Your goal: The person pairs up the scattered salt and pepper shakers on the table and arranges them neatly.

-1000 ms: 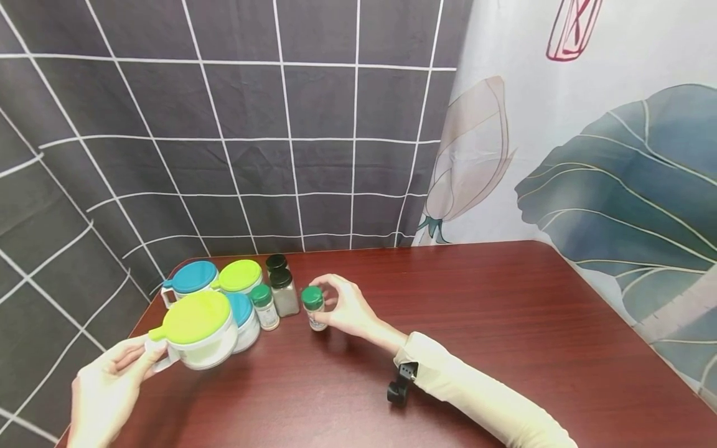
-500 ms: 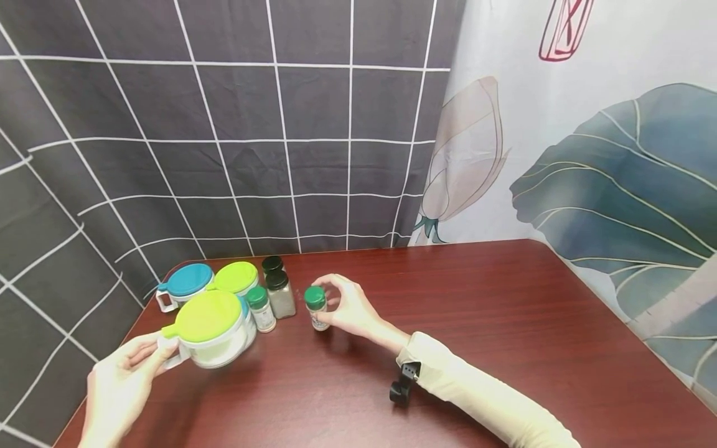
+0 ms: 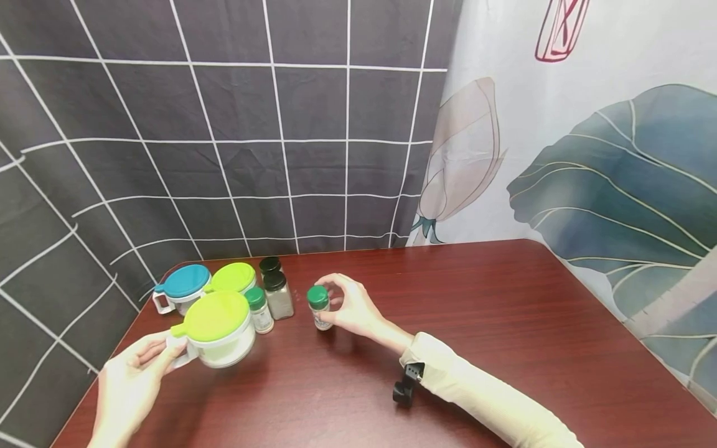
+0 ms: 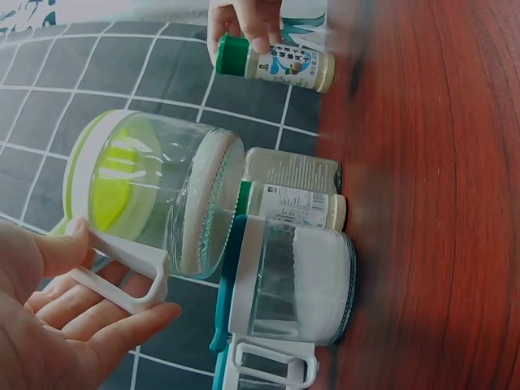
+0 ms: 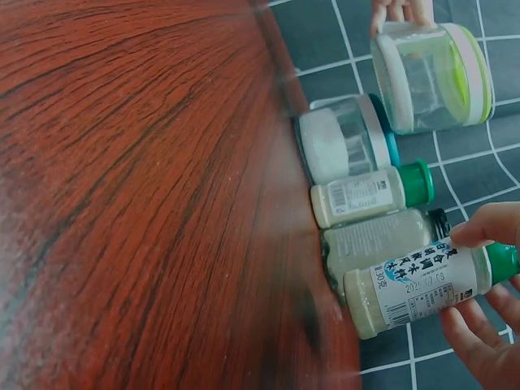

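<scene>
My left hand [image 3: 131,379] grips the white handle of a clear seasoning jar [image 3: 224,348] with a lime lid. The left wrist view shows this jar raised off the table, with white contents low inside. It covers a blue-lidded jar [image 4: 321,284] in the head view. My right hand [image 3: 353,308] pinches a green-capped spice bottle [image 3: 320,311] between thumb and fingers. That bottle is upright at the table surface; whether its base touches is unclear. A second green-capped bottle [image 3: 262,317] stands to its left, beside a black-capped bottle [image 3: 280,302].
Behind the held jar are another blue-lidded jar [image 3: 187,283] and a lime-lidded jar [image 3: 234,277]. A second black-capped bottle [image 3: 270,264] stands at the back of the reddish-brown table [image 3: 448,298]. A dark grid-patterned curtain [image 3: 235,155] hangs behind and to the left.
My left hand has carried the lime-lidded jar to the right, over the front blue-lidded jar in the head view. The right hand and its bottle have shifted slightly right. The head view has turned slightly.
</scene>
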The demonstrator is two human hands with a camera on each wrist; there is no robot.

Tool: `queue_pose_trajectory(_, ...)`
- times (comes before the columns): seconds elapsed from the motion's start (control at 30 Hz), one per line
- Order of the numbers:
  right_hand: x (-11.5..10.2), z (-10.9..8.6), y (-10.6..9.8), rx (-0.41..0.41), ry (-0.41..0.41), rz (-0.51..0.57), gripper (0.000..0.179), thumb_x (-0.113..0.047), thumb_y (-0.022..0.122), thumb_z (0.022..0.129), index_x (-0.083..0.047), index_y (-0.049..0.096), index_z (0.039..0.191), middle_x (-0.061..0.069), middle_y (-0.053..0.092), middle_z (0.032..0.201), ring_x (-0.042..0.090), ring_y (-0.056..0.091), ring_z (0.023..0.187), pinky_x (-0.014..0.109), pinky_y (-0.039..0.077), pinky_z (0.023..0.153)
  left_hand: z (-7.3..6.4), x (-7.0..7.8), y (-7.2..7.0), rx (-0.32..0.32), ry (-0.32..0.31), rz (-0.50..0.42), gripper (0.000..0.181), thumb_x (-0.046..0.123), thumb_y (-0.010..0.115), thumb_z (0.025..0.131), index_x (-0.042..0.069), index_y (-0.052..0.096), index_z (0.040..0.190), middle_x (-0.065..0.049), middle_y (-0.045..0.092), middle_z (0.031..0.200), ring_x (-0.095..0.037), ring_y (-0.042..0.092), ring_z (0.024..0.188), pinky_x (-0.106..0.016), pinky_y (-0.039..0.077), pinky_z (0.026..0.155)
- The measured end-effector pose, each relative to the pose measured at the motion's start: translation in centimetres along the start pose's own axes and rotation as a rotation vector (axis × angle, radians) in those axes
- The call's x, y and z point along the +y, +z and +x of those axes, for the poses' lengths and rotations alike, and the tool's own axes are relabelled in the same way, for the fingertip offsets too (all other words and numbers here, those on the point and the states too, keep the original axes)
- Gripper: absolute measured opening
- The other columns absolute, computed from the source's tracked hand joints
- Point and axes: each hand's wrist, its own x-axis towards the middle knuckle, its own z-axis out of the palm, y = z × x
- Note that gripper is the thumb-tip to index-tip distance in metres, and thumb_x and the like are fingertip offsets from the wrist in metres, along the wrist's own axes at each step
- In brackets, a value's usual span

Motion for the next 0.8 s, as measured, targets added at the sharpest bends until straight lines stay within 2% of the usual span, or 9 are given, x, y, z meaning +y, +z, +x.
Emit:
queue_pose_trajectory(0.47,0.4,-0.6,-0.8,0.017,0.024,0.000,0.046,0.001,0.079,0.071,-0.006,0.061,0.112,0.007,0.065,0.104,0.017,0.062,0.090,0.020,0.056,0.077,-0.2,0.6,0.9,-0.010,0.011,0.008,0.035,0.024,0.070,0.089,-0.002,0.067,0.111,0.046,0.054,0.073,0.018,0.061,0.069,-0.007,0.050,0.059)
queue_pose_trajectory(0.8,0.5,-0.9,-1.4,0.032,0.047,0.026,0.048,0.004,0.079,0.071,-0.001,0.060,0.115,0.015,0.064,0.107,0.027,0.063,0.092,0.036,0.059,0.080,-0.4,1.1,1.8,-0.025,0.002,-0.025,0.035,0.020,0.070,0.088,-0.004,0.065,0.113,0.043,0.055,0.075,0.020,0.059,0.071,-0.008,0.051,0.060)
